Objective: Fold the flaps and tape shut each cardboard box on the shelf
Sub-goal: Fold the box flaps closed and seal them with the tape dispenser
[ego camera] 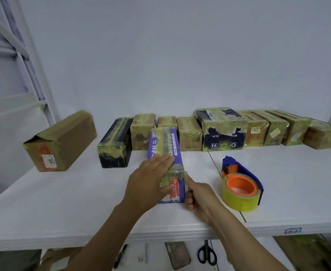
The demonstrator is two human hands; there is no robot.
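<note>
**A:** Where's the box (172, 142)?
**B:** Centre frame, on the shelf (72, 202). The left hand (151, 184) lies flat on it, fingers straight, probably smoothing tape (163, 140).
**A:** And the right hand (199, 196)?
**B:** Thumb against its right edge, fingers curled; grip unclear. The dispenser (242, 185) waits lower right.

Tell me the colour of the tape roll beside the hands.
The round tape roll is yellow, on an orange core; head view shows it.
</note>
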